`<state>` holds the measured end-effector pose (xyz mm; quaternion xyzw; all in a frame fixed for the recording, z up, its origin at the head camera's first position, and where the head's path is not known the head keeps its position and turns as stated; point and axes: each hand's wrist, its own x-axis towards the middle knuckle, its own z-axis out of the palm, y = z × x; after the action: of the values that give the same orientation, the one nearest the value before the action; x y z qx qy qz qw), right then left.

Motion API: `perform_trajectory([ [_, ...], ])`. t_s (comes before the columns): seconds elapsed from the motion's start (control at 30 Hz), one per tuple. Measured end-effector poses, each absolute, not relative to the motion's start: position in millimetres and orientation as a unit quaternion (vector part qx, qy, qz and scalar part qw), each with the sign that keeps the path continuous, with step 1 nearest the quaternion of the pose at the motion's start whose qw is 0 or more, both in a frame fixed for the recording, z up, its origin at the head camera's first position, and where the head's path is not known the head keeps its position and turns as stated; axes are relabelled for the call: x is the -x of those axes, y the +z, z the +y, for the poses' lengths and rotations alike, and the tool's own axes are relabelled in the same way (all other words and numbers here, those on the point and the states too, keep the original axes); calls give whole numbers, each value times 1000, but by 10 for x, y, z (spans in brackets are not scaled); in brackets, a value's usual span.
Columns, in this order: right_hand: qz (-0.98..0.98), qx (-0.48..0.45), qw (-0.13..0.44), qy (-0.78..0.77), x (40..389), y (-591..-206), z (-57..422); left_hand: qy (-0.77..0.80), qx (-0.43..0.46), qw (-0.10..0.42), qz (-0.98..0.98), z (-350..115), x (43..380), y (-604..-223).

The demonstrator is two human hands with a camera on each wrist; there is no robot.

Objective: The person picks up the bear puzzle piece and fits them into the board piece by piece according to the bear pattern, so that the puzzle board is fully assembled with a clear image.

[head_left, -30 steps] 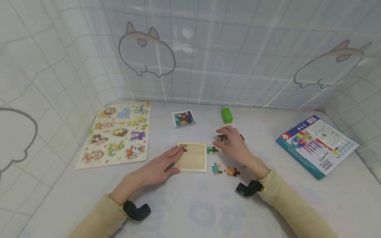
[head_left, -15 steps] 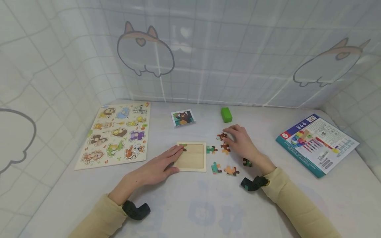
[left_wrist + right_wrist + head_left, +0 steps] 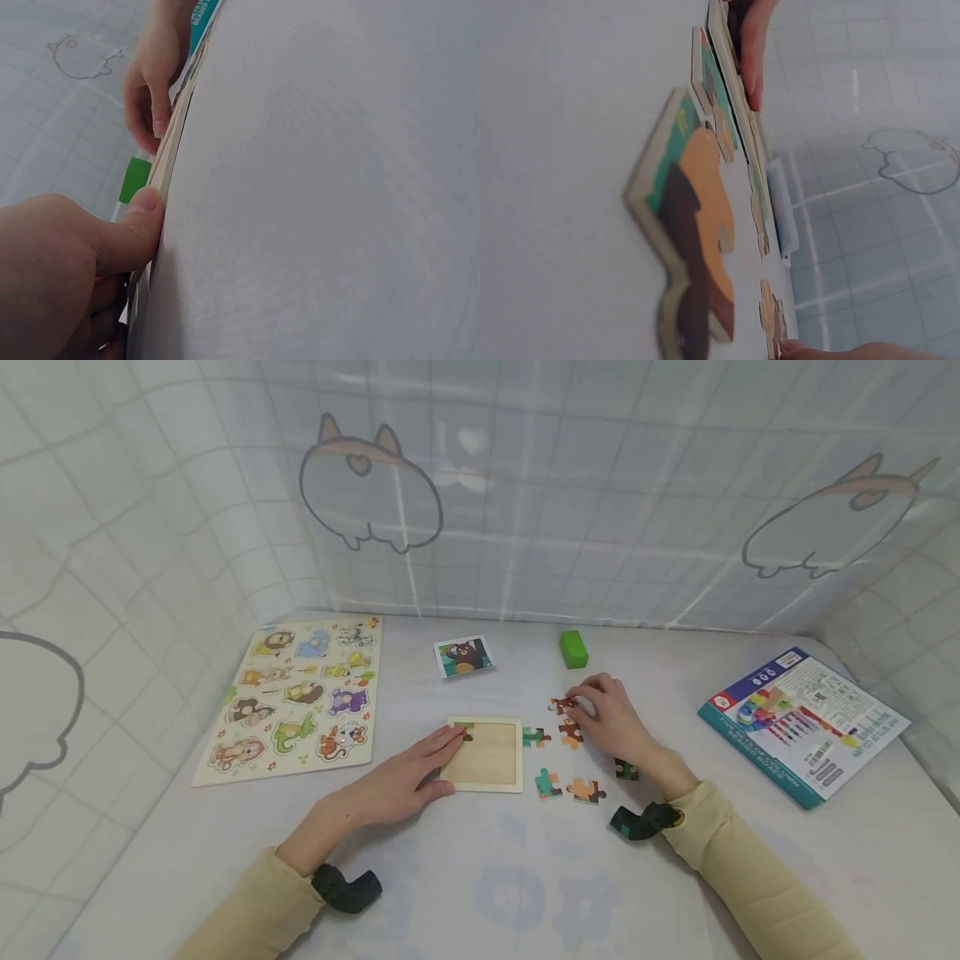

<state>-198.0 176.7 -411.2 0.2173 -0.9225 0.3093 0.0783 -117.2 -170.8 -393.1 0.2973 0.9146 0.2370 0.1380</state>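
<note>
My left hand (image 3: 397,781) rests on the left side of a small wooden puzzle tray (image 3: 518,760), fingers extended over a piece in its upper left corner. Its thumb (image 3: 135,232) lies along the tray's edge in the left wrist view. To the right, my right hand (image 3: 615,722) pinches a brown bear puzzle piece (image 3: 558,704) between thumb and index fingertip. Just below lies a second brown piece (image 3: 571,735). Other loose pieces are a green one (image 3: 535,737), a teal one (image 3: 547,783), an orange one (image 3: 587,790) and a dark green one (image 3: 626,769), partly beneath my wrist.
A bear picture card (image 3: 464,657) and a green block (image 3: 573,649) lie behind the tray. An animal puzzle board (image 3: 288,727) is at the left. A flat printed box (image 3: 806,727) lies at the right. A tile-patterned curtain (image 3: 525,510) stands at the back.
My right hand has shifted slightly right and its thumb and index have closed in at the upper brown piece, uncovering the lower brown and dark green pieces. My left hand has stayed put.
</note>
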Motion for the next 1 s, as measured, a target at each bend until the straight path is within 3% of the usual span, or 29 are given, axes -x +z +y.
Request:
perform_trajectory([
  [1.0, -925, -196, 92, 312, 1974, -4113, 1782, 233, -307, 125, 914, -1712, 1171, -3935],
])
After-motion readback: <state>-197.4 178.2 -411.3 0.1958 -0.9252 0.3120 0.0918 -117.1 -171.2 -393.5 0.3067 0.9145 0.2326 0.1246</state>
